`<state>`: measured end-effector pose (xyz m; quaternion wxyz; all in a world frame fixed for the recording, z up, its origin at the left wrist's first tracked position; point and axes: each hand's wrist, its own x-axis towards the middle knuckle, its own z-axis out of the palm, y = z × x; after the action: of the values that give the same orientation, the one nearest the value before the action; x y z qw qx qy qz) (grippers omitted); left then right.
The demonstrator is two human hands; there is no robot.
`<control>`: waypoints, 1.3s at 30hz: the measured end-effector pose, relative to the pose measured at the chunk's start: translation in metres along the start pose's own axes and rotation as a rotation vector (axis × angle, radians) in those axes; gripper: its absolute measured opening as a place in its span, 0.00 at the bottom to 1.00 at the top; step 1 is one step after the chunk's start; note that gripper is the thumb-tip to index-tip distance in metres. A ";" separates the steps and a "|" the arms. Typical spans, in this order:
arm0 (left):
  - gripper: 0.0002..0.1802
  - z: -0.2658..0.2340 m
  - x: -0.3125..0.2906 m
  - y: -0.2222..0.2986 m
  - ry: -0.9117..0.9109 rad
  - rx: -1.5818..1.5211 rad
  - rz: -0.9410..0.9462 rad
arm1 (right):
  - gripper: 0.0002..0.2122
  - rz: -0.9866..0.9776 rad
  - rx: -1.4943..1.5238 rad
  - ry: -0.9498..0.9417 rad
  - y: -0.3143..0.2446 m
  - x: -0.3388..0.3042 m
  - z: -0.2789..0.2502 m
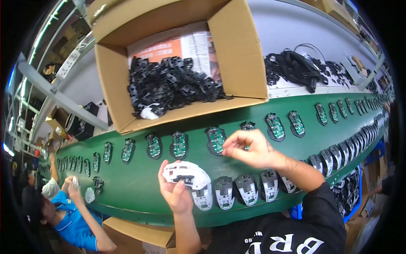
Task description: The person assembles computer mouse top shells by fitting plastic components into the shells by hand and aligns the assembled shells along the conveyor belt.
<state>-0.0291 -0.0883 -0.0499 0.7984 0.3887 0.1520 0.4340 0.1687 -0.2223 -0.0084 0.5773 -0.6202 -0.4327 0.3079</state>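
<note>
My left hand [178,198] grips a white computer mouse shell [190,172] with a black plastic piece on its side, tilted above the near part of the green table. My right hand [253,148] is raised to the right of it with thumb and fingertips pinched together; what they hold, if anything, cannot be made out. Just beyond those fingertips lies a mouse base with a green circuit board [216,139]. Another base is partly hidden behind the right hand. Below the held shell, a white and black mouse shell [203,199] lies on the table, its upper end covered.
A cardboard box [243,46] of black plastic parts [169,82] stands at the far side. Circuit-board bases [179,144] and mouse shells [246,189] run in two rows along the green table [127,182]. A co-worker in blue [78,220] works at the left.
</note>
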 end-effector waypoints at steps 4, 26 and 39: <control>0.39 -0.018 -0.011 -0.009 -0.040 -0.021 -0.009 | 0.07 -0.166 -0.240 -0.053 -0.006 0.044 0.006; 0.37 -0.023 -0.076 -0.025 -0.322 -0.353 -0.519 | 0.12 0.070 -1.379 0.145 0.006 0.140 -0.076; 0.50 0.012 -0.081 -0.048 -0.358 -0.477 -0.715 | 0.05 -0.284 -0.480 -0.642 -0.033 -0.021 -0.013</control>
<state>-0.0408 -0.1752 -0.0861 0.9787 0.1862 0.0324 0.0807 0.1648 -0.2484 0.0233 0.2892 -0.5439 -0.7310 0.2935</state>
